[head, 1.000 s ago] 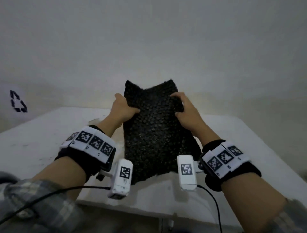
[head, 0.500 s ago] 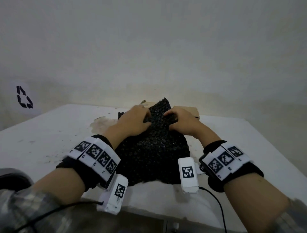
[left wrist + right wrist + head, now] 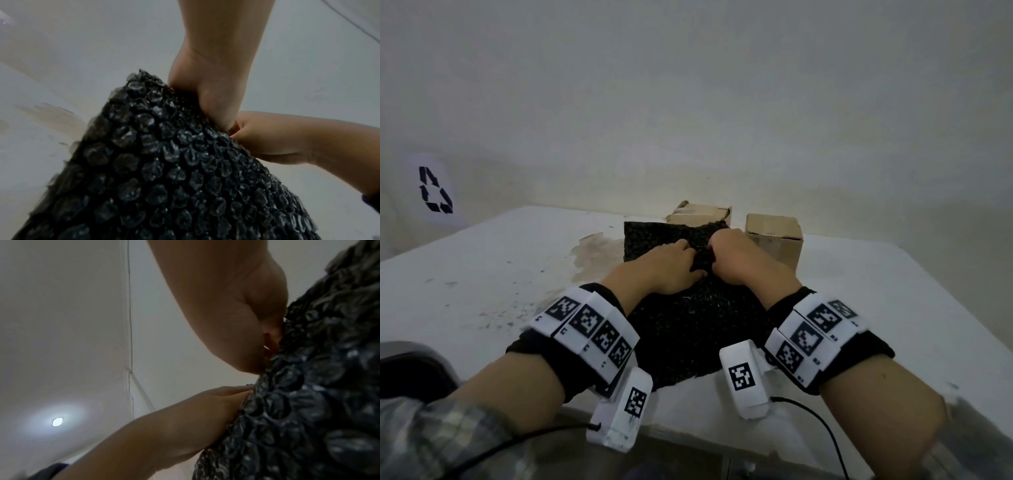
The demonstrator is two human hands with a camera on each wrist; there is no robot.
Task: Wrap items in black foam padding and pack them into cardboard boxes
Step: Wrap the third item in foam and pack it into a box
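- The left hand (image 3: 671,267) lies knuckles-up on the black foam padding (image 3: 688,325), its fingers curled into a bunched ridge of the sheet at the middle
- The right hand (image 3: 736,257) meets it from the right, fingers also curled and gripping the same bunched ridge; the two hands touch or nearly touch at the fingertips
- In the left wrist view the left hand (image 3: 205,91) digs down into the padding (image 3: 164,178) while the right hand (image 3: 273,138) pinches the fold just beside it
- In the right wrist view the right hand (image 3: 246,321) presses into the bubbled sheet (image 3: 308,402) and the left hand (image 3: 216,399) comes in from below against the same edge
- The padding has a bubbled, glossy black surface; it lies on the white table (image 3: 482,274), running from near the front edge back toward the far side, humped up under the hands; what is inside it cannot be seen
- Just beyond the padding stand two cardboard boxes: an open box (image 3: 700,214) at the far middle, flaps up, and a closed box (image 3: 774,236) to its right, close to the right hand
- A brownish stain (image 3: 592,253) marks the tabletop left of the padding
- On the far left wall is a black recycling symbol (image 3: 434,195)
- Both wrists wear black bands with white marker tags, and a white camera unit (image 3: 744,380) hangs from each
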